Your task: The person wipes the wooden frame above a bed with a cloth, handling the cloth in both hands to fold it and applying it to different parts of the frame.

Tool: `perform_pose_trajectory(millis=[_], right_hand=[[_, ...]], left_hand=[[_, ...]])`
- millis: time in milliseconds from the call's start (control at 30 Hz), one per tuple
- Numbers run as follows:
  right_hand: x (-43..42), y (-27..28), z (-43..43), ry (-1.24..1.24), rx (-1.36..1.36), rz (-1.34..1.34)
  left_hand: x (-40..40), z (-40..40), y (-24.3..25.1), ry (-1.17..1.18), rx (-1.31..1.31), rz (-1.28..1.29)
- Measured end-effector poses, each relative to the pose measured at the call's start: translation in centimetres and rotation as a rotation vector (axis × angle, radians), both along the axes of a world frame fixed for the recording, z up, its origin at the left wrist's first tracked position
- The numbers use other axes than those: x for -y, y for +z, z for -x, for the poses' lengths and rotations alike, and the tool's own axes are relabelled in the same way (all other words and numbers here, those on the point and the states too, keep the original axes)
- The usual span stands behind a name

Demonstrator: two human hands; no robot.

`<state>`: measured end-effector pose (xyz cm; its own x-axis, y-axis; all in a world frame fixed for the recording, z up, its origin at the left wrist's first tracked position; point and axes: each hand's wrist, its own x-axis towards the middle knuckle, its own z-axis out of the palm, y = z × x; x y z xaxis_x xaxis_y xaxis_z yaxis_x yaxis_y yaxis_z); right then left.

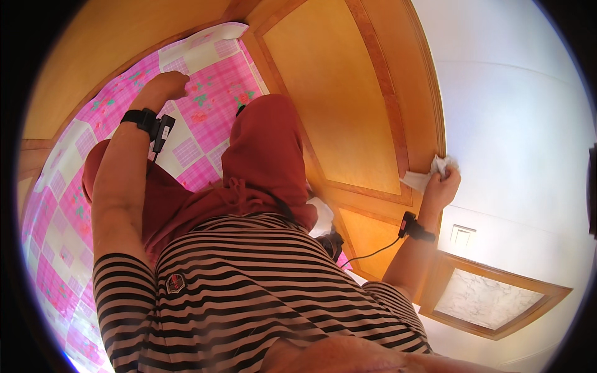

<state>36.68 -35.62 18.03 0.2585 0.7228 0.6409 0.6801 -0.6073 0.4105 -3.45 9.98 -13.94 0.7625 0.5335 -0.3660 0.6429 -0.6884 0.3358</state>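
Observation:
My right hand (443, 189) pinches a crumpled white cloth or tissue (443, 164) against the top moulding of an orange-brown wood wall panel (345, 107). A loose end of the white material hangs over the panel's face. On the other side, my left hand (167, 85) is curled into a fist above a pink-and-white checked, flower-printed covering (214, 88). Nothing shows in that fist, though its underside is hidden. Each wrist wears a black strap with a small device and a cable.
White wall (503, 140) rises above the panelling, with a light switch (463, 236) and a wood-framed marbled panel (487, 298) to the right. More wood panelling (116, 42) borders the covering at the far left. White and dark items (326, 228) lie partly hidden beside my hip.

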Motion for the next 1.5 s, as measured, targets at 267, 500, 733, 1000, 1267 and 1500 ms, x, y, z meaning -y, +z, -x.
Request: perform_pose_trajectory(millis=[267,500,733,1000,1267,1500], right_hand=[[7.3,-2.5,-0.9,-0.125,-0.009,-0.241],[4.8,-5.0,1.0,-0.17,-0.008,-0.525],[-2.7,-6.1,5.9,-0.24,-0.343,-0.621],[-7.1,-14.1,2.5,0.111,-0.969,-0.6],[-29.0,-15.7,20.4,0.445,-2.034,-0.43],[-37.3,-19.4,28.0,0.987,-2.114,-0.062]], left_hand=[[0.1,0.2,0.3,-0.039,-0.012,0.014],[0.4,0.5,0.8,-0.014,-0.041,0.0],[0.4,0.7,1.2,-0.002,-0.019,0.003],[0.3,-0.4,1.3,-0.04,0.034,0.174],[3.0,-2.9,8.1,0.231,0.99,1.276],[2.2,-2.1,8.2,0.73,1.71,1.657]])
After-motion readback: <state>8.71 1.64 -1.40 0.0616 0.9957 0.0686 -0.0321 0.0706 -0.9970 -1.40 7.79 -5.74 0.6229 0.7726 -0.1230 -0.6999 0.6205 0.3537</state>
